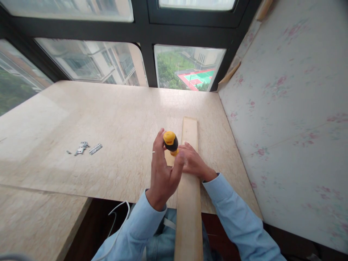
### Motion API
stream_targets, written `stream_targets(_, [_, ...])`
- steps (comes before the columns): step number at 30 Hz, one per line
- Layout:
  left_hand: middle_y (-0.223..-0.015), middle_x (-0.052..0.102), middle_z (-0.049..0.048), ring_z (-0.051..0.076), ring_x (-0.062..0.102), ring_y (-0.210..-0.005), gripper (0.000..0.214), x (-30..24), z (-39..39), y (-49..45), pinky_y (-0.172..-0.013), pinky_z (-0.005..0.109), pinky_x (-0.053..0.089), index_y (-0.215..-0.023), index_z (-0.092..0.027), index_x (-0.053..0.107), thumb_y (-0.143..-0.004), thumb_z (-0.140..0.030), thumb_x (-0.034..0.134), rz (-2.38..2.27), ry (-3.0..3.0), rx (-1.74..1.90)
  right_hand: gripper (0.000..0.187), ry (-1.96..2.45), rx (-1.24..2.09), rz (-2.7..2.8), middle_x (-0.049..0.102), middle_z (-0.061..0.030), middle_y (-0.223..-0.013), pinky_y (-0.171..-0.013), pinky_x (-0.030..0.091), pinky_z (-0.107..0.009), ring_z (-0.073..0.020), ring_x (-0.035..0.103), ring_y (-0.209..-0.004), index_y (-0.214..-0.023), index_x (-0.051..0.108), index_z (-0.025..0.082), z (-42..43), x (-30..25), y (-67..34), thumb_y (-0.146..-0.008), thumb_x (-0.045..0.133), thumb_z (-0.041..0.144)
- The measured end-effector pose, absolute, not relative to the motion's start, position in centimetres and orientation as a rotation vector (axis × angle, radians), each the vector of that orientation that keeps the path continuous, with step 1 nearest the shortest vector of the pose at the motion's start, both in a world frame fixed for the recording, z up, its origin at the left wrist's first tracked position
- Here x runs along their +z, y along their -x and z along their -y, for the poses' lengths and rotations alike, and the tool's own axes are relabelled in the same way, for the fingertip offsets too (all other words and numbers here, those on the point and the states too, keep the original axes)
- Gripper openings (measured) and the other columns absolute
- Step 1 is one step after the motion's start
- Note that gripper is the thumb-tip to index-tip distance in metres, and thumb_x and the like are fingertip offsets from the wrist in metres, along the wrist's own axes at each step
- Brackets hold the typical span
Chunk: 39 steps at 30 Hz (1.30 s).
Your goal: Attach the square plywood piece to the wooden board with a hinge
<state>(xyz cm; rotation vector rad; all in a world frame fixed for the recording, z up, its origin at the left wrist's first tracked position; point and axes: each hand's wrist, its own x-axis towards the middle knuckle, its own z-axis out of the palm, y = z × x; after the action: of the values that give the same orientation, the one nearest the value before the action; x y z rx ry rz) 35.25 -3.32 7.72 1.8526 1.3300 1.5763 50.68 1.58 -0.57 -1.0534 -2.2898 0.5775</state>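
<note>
A screwdriver with a yellow and black handle stands nearly upright, its butt end facing me. My left hand is closed loosely around it, fingers on the far left side and thumb on the near side. My right hand rests across a long pale wooden board, its fingers bent in close to the screwdriver's lower end. What those fingertips pinch is hidden behind my left thumb. Beside the board, under the screwdriver, a smaller piece of pale wood shows. The screwdriver's tip is out of sight.
Several small metal hinges and a separate hinge lie left on the marble-patterned countertop. A small screw is beside them. The board overhangs the front edge toward me. A papered wall bounds the right; windows stand behind. A white cable hangs near my left sleeve.
</note>
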Motion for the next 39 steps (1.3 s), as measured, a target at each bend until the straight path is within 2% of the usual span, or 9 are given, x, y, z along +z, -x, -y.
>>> stream_targets(4, [-0.122,0.058,0.0140,0.024,0.059,-0.110,0.046,8.2,3.1,-35.2,-0.086,0.038,0.056,-0.131,-0.017,0.052,-0.090,-0.028,0.069,-1.532,-1.935,1.645,0.041,1.047,0.584,2.286,0.068,-0.0094,-0.123,-0.118,0.023,-0.054,-0.0279,0.059,-0.119,-0.117,0.063,0.021,-1.7,-0.7,-50.7,-0.080,0.073,0.037])
stream_targets(7, [-0.103,0.059,0.0083,0.019,0.058,-0.094,0.036,8.7,2.9,-35.1,-0.076,0.032,0.055,-0.118,-0.016,0.058,-0.087,-0.027,0.073,-1.556,-1.994,1.669,0.044,1.044,0.595,2.288,0.068,-0.0094,-0.124,-0.118,0.023,-0.054,-0.0283,0.059,-0.120,-0.119,0.063,0.022,-1.8,-0.8,-50.7,-0.078,0.074,0.035])
stream_targets(10, [-0.094,0.060,0.0043,0.016,0.058,-0.085,0.029,8.7,2.9,-35.0,-0.073,0.030,0.054,-0.111,-0.017,0.059,-0.086,-0.023,0.073,-1.502,-1.999,1.649,0.042,1.031,0.579,2.286,0.068,-0.0097,-0.123,-0.118,0.023,-0.055,-0.0282,0.060,-0.118,-0.117,0.063,0.022,-1.8,-1.0,-50.7,-0.077,0.073,0.033])
stream_targets(15, [-0.113,0.062,0.0087,0.020,0.065,-0.101,0.044,8.0,3.0,-35.0,-0.088,0.038,0.057,-0.125,-0.019,0.049,-0.085,-0.018,0.069,-1.378,-1.734,1.613,0.041,1.036,0.566,2.279,0.069,-0.0112,-0.121,-0.117,0.025,-0.054,-0.0283,0.060,-0.117,-0.114,0.064,0.019,-1.7,-0.6,-50.7,-0.077,0.073,0.032])
stream_targets(21, [-0.123,0.060,0.0120,0.021,0.065,-0.113,0.037,8.4,3.1,-34.9,-0.094,0.038,0.057,-0.128,-0.017,0.045,-0.093,-0.014,0.053,-1.217,-1.747,1.597,0.040,1.099,0.598,2.307,0.066,-0.0123,-0.125,-0.117,0.023,-0.053,-0.0279,0.058,-0.121,-0.116,0.065,0.018,-1.5,-0.1,-50.6,-0.079,0.072,0.031])
stream_targets(25, [-0.129,0.059,0.0133,0.023,0.061,-0.120,0.041,8.5,3.0,-34.8,-0.099,0.041,0.053,-0.132,-0.018,0.042,-0.094,-0.020,0.056,-1.253,-1.849,1.552,0.037,1.072,0.592,2.300,0.067,-0.0107,-0.125,-0.116,0.025,-0.053,-0.0280,0.058,-0.121,-0.113,0.066,0.020,-1.6,-0.3,-50.6,-0.079,0.072,0.033])
stream_targets(29, [-0.115,0.062,0.0111,0.022,0.062,-0.106,0.037,8.5,2.7,-34.7,-0.089,0.039,0.054,-0.124,-0.017,0.051,-0.093,-0.032,0.065,-1.444,-1.971,1.535,0.040,1.047,0.576,2.290,0.068,-0.0097,-0.120,-0.117,0.024,-0.053,-0.0282,0.059,-0.118,-0.115,0.064,0.020,-1.7,-0.6,-50.7,-0.080,0.071,0.036])
stream_targets(34, [-0.096,0.058,0.0055,0.017,0.056,-0.083,0.035,8.6,2.3,-34.5,-0.070,0.030,0.052,-0.119,-0.018,0.058,-0.090,-0.032,0.071,-1.561,-2.025,1.601,0.037,1.065,0.577,2.291,0.069,-0.0094,-0.119,-0.118,0.023,-0.053,-0.0280,0.060,-0.117,-0.114,0.065,0.021,-1.6,-0.7,-50.7,-0.079,0.071,0.033])
stream_targets(39, [-0.121,0.060,0.0105,0.019,0.062,-0.098,0.051,7.9,2.2,-34.4,-0.083,0.034,0.056,-0.136,-0.020,0.046,-0.091,-0.029,0.068,-1.489,-1.898,1.630,0.046,1.068,0.563,2.293,0.067,-0.0117,-0.124,-0.119,0.023,-0.052,-0.0280,0.059,-0.120,-0.119,0.062,0.017,-1.6,-0.6,-50.7,-0.077,0.073,0.032])
